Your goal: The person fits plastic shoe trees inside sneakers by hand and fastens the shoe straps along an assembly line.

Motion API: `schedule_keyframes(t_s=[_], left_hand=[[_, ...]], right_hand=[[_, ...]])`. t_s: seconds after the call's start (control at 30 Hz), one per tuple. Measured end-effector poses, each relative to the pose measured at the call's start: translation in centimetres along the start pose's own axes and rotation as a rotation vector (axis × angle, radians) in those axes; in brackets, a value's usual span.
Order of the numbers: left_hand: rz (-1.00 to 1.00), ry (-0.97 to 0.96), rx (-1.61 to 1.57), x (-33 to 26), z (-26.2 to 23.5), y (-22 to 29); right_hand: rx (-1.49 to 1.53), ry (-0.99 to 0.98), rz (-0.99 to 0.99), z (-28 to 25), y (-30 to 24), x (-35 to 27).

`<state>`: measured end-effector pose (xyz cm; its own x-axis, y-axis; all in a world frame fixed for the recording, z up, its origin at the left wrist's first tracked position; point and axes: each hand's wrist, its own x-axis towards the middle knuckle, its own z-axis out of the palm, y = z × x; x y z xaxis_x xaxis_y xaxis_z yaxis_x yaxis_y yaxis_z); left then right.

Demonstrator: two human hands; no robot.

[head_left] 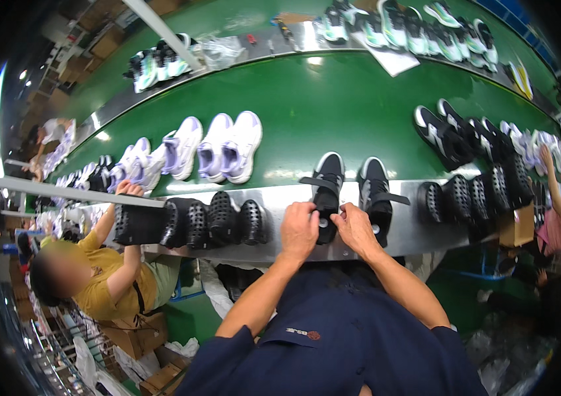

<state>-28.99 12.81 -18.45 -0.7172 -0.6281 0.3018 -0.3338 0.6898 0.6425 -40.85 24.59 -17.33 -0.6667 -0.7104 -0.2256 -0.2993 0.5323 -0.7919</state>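
My left hand (299,229) and my right hand (356,228) both grip the heel end of a black shoe with a white sole (326,191). It rests on the metal ledge (280,198) at the near edge of the green conveyor belt (320,112). Its strap sticks out to the left. A second black shoe (377,195) of the same kind stands just right of it, its strap pointing right, close to my right hand.
Rows of black perforated shoe lasts (218,221) stand on the ledge at left, with more black lasts (472,195) at right. White-lilac shoes (221,146) and black shoes (452,135) lie on the belt. A person in a yellow shirt (105,277) works at left; another person (558,218) works at right.
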Motion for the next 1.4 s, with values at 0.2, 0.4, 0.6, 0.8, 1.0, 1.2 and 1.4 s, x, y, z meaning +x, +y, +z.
schedule_keyframes(t_s=[0.2,0.4,0.6,0.8,1.0,1.2,1.4], left_hand=[[0.264,-0.367,-0.043,-2.9,-1.9,2.2],[0.215,-0.715,0.038,-1.2,1.4,5.3],[0.121,-0.925,0.385,0.4,4.3,5.3],[-0.001,-0.673,0.5,10.5,4.9,0.6],[0.029,-0.736,0.439,17.9,4.1,-6.6],[0.128,-0.447,0.364,14.0,-1.7,-3.0],[-0.099,-0.602,-0.09,8.9,-0.5,-3.5]], right_hand=[[-0.375,0.243,0.083,-7.6,2.0,-7.1],[-0.094,0.283,0.091,-1.2,7.7,-3.1],[0.025,0.098,0.072,-4.1,5.7,-2.5],[-0.396,0.269,0.08,-16.1,2.7,2.2],[-0.681,0.274,0.556,-27.9,10.0,12.9],[-0.79,0.168,0.724,-29.7,16.0,17.5],[-0.819,0.171,0.568,-28.9,16.5,19.8]])
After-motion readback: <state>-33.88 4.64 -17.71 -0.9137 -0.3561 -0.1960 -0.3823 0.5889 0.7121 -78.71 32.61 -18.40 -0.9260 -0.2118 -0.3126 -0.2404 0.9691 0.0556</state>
